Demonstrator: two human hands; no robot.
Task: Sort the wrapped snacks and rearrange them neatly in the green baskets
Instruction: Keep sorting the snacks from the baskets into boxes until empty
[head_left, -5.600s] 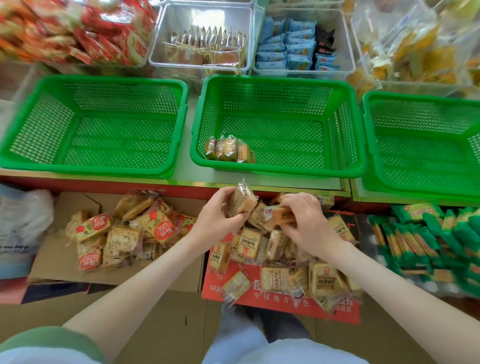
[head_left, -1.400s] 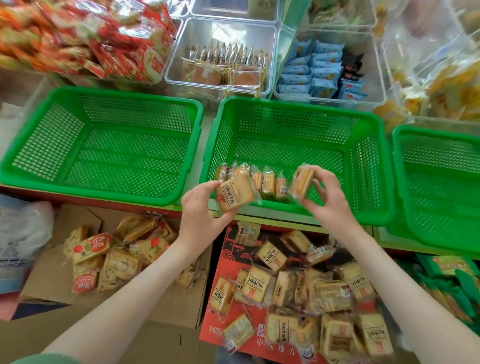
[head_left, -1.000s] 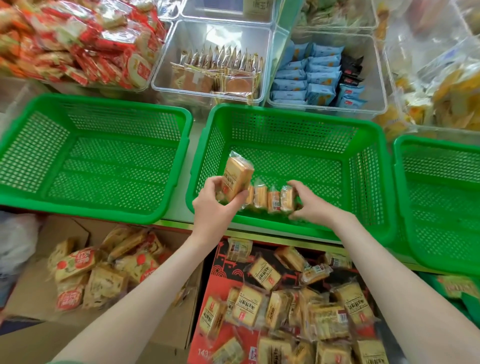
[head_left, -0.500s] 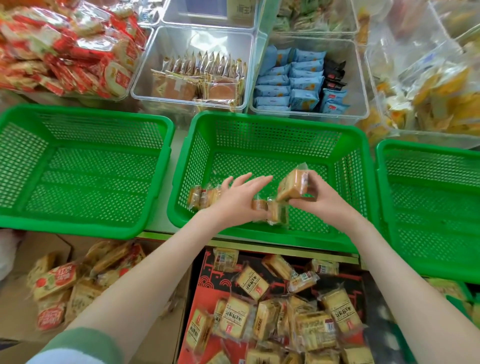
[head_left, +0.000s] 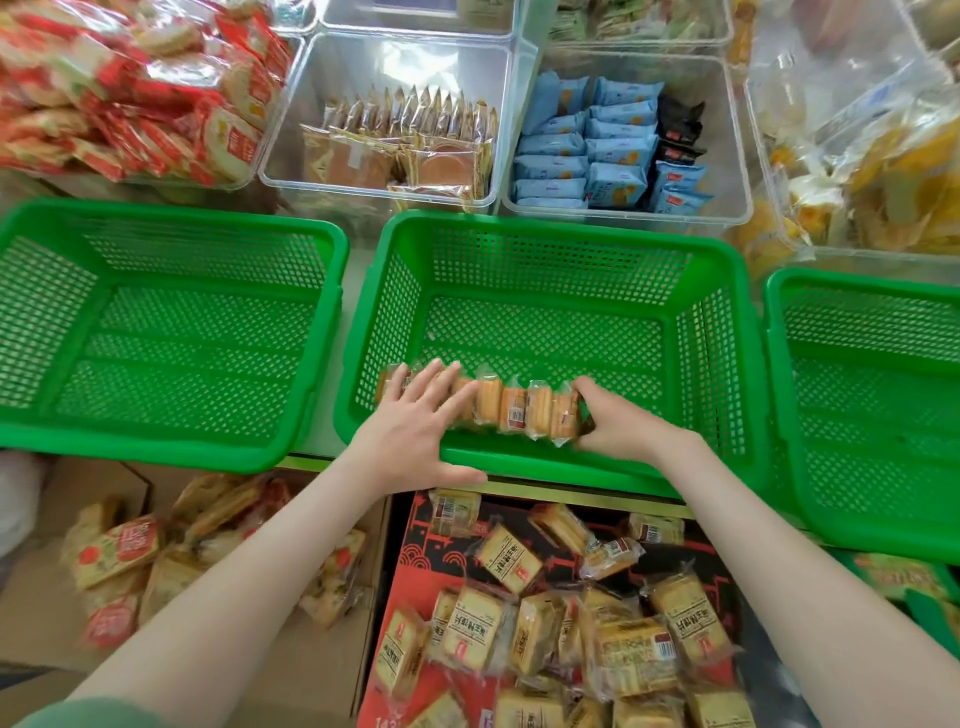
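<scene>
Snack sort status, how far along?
Done: one row of snacks stands on edge along the near wall of the middle basket. In hand: left hand presses flat on its left end, right hand curls round its right end. Left: loose pile on the red box, red-labelled packets beside it; left basket and right basket show no snacks.

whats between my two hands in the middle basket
A row of wrapped snacks standing on edge, left hand on one end, right hand gripping the other; head view.

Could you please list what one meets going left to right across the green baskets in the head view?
The left basket, left hand, row of snacks, right hand, right basket; hands and snacks are at the middle basket.
</scene>
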